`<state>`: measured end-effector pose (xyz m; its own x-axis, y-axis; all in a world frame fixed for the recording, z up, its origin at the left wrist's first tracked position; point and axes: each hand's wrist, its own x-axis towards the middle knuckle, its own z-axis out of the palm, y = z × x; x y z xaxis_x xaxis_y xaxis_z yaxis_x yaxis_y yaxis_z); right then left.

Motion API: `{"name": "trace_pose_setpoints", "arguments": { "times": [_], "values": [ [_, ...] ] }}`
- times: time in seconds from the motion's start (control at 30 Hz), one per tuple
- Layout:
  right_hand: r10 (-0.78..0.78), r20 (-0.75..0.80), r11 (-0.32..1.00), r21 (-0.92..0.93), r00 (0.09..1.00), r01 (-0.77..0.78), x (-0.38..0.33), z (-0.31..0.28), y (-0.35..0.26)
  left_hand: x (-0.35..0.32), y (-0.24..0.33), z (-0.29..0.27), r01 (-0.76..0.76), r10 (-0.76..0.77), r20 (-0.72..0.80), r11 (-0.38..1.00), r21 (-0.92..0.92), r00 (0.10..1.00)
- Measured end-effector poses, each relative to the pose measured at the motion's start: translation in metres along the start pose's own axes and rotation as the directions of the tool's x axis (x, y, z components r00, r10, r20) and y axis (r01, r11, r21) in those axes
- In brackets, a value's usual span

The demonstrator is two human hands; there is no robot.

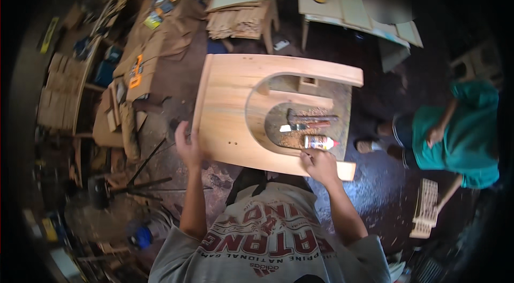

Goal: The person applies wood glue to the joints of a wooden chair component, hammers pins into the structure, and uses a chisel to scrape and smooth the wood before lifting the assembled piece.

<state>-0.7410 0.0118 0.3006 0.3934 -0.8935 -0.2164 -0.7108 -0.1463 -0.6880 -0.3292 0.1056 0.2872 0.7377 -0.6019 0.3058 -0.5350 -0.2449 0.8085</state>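
A pale wooden furniture panel (225, 106) with a large arched cutout lies before me, two small dark holes near its front edge. My left hand (187, 145) is at the panel's left end, fingers apart and curved beside the end board. On the front arm of the cutout, my right hand (321, 166) has its fingers closed over the inner edge. Inside the cutout, on a worn surface (340, 103) strewn with wood shavings, are a hammer (310, 117), a chisel (308, 126) with a reddish handle, and a white glue bottle (319, 142) with a red tip.
A person in a green shirt (455, 127) stands at the right, near a perforated wooden piece (426, 202). Another person works at a far table (321, 7). Stacked boards (235, 23) fill a stand at the back. Left lie brown sheets (166, 31) and a black tripod (139, 184).
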Motion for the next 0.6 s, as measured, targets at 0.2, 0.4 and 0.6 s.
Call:
{"name": "trace_pose_setpoints", "arguments": {
  "times": [0.2, 0.4, 0.6],
  "values": [
    [-0.1, 0.211, 0.989, 0.125, 0.972, 0.075, 0.03, -0.031, 0.036, -0.075, 0.041, -0.013, -0.163, 0.158, 0.041, 0.965, 0.206, 0.987],
    [0.112, 0.185, 0.948, -0.315, 0.976, -0.049, 0.109, -0.066, 0.163, -0.088, 0.036, -0.003, -0.295, 0.275, 0.123, 0.933, 0.207, 0.954],
    [0.233, 0.467, 0.839, -0.54, 0.853, 0.067, 0.167, 0.015, 0.272, -0.035, 0.004, 0.019, -0.143, 0.139, 0.035, 0.952, 0.271, 0.99]
  ]
}}
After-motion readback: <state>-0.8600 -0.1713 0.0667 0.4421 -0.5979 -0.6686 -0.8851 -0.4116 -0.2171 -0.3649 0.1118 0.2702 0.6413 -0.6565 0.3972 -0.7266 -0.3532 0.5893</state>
